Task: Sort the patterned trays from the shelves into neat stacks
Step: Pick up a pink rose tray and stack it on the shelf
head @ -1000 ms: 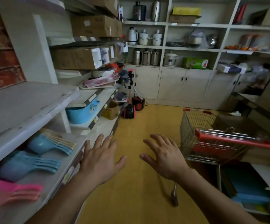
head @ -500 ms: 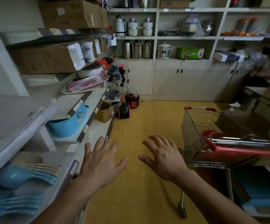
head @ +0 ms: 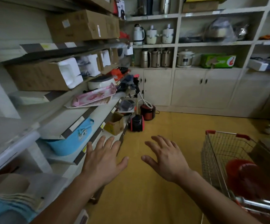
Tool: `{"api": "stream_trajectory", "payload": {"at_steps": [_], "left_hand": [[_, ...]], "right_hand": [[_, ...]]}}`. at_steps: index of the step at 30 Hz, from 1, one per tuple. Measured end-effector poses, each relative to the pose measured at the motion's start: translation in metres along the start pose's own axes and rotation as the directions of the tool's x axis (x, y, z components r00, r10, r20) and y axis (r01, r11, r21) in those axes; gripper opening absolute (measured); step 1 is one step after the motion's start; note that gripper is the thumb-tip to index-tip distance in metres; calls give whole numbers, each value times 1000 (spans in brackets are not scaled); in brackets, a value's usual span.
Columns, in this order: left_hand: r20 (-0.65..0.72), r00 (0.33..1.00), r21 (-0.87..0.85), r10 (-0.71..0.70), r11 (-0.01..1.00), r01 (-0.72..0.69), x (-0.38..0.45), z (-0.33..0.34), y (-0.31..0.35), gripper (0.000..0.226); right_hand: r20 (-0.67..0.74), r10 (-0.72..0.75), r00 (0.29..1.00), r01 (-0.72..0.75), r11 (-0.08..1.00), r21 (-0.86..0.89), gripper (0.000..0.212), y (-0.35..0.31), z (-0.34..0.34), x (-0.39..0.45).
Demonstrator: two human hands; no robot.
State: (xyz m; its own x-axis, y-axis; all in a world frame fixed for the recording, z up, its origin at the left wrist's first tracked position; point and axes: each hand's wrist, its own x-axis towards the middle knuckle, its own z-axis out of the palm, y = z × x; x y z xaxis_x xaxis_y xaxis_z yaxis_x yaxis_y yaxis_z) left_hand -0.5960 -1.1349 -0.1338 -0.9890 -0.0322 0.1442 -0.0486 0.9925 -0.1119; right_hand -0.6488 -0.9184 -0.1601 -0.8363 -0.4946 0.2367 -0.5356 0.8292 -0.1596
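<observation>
A pink patterned tray (head: pixel 94 96) lies tilted on top of a pale striped tray (head: pixel 102 103) on the middle shelf at the left, ahead of me. My left hand (head: pixel 102 160) hovers palm down with fingers spread, beside the lower shelf edge and well short of the trays. My right hand (head: pixel 166 156) is also spread and empty, over the yellow floor. Neither hand touches anything.
Left shelving (head: pixel 34 113) holds cardboard boxes (head: pixel 39 75), a blue basket (head: pixel 72 138) and blue plastic scoops (head: pixel 5 207). A wire shopping cart (head: pixel 224 156) with a red item stands at the right. A red and black appliance (head: pixel 137 122) stands on the floor; white cabinets (head: pixel 203 88) line the back.
The view has advanced along the aisle toward the trays, which look closer now. Both hands stay spread and empty in front of me; the cart has slid lower right.
</observation>
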Motion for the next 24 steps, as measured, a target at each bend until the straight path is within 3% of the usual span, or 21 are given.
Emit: {"api": "stream_trajectory", "payload": {"at_steps": [9,24], "left_hand": [[23,999,-25,-42,999,43,99,28,1,93],[-30,997,-77,-65,995,63,346,67,-51,87]], "right_hand": [[43,-45,998,44,999,5,65,54,27,93],[14,-61,998,62,996,-70,68,133,61,332]]}}
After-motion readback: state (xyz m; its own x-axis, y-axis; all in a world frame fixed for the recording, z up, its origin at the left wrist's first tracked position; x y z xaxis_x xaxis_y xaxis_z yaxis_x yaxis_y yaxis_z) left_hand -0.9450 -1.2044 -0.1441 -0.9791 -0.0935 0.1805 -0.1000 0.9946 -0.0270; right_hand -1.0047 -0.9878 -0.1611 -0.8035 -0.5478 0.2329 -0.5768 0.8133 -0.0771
